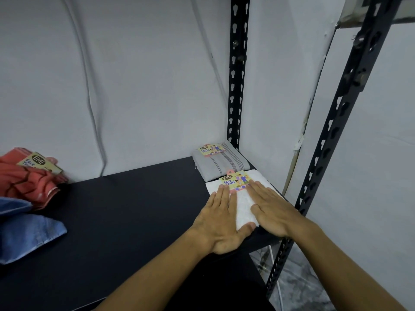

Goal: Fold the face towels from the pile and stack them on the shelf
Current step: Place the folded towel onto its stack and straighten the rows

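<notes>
Presently on the black shelf board (125, 216), a matte, dark, flat surface:

Item 1: white face towel (243, 207), folded to a rectangle, nubby terry texture, lying at the right end of the board close to its front edge. A yellow-and-pink card label (235, 181) printed "Face Towel" sits on its far end.

Item 2: grey face towel (221, 166), folded, smooth weave with thin dark stripes running lengthwise, fringed along its left edge. It lies directly behind the white one, in the back right corner, with a like label (212, 149) at its far end. The two towels lie just beside each other, edges nearly meeting.

Item 3: the pile at the left edge of view. A red towel (27, 178), crumpled, with dark line pattern and a label (38, 163) of its own; below it a blue towel (27, 236), soft and loosely bunched, one corner pointing right.

Surroundings: black slotted steel uprights, back (238, 70) and front (343, 122), bound the right end; a pale grey wrinkled sheet (112, 75) hangs behind. A broad stretch of bare board lies between the pile and the folded towels.

Hands: left hand (221, 223) lies flat, palm down, fingers straight and together, on the white towel's left side, thumb stretched along its near edge. Right hand (268, 206) lies flat on the right side, fingers straight, tips touching the label. Both forearms reach in from the lower right.
</notes>
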{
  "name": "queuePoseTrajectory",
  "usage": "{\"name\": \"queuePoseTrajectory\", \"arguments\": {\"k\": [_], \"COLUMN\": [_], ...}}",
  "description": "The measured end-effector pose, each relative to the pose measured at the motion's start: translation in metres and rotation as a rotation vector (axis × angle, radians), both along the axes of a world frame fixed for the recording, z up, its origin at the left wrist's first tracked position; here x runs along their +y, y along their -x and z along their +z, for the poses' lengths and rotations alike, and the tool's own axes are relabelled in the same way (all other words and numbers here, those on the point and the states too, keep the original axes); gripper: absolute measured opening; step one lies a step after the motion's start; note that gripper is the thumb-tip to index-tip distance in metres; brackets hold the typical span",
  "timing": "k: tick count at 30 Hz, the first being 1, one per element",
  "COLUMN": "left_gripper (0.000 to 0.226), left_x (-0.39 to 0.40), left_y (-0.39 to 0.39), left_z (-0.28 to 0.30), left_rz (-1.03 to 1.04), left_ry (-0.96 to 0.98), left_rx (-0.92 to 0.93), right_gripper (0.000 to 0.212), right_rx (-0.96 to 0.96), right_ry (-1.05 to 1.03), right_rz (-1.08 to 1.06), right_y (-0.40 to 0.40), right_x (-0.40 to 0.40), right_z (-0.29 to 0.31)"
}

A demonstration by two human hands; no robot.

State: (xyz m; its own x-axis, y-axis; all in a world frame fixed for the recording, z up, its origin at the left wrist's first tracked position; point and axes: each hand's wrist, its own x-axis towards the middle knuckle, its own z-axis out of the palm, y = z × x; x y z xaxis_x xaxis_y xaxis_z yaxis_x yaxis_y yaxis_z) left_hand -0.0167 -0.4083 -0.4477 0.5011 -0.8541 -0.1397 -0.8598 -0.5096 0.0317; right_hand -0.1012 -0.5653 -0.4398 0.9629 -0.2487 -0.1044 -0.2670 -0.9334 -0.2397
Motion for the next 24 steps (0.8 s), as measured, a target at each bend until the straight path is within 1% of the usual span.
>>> {"name": "queuePoseTrajectory", "arguments": {"k": [12,16,19,21,24], "left_gripper": [0.094,0.095,0.089,0.083,0.064], "left_x": [-0.005,0.004,0.030,0.058,0.115], "left_y": [-0.002,-0.003,-0.006,-0.009,-0.017], "left_z": [-0.006,0.004,0.013,0.022,0.037], "left_rz": [0.026,0.001,-0.032,-0.023,0.052], "left_ry": [0.045,0.083,0.166,0.239,0.309], "left_rx": [0.031,0.120,0.147,0.095,-0.010], "right_gripper": [0.057,0.055,0.054,0.052,0.049], "right_rx": [-0.011,-0.040,-0.132,-0.236,-0.431], "right_ry": [0.002,-0.045,-0.054,-0.064,-0.164], "right_rz": [-0.008,-0.010,-0.014,0.011,0.068], "right_y": [-0.001,0.000,-0.006,-0.016,-0.041], "right_x": [0.001,0.002,0.012,0.029,0.071], "right_z": [0.004,0.007,0.011,0.012,0.014]}}
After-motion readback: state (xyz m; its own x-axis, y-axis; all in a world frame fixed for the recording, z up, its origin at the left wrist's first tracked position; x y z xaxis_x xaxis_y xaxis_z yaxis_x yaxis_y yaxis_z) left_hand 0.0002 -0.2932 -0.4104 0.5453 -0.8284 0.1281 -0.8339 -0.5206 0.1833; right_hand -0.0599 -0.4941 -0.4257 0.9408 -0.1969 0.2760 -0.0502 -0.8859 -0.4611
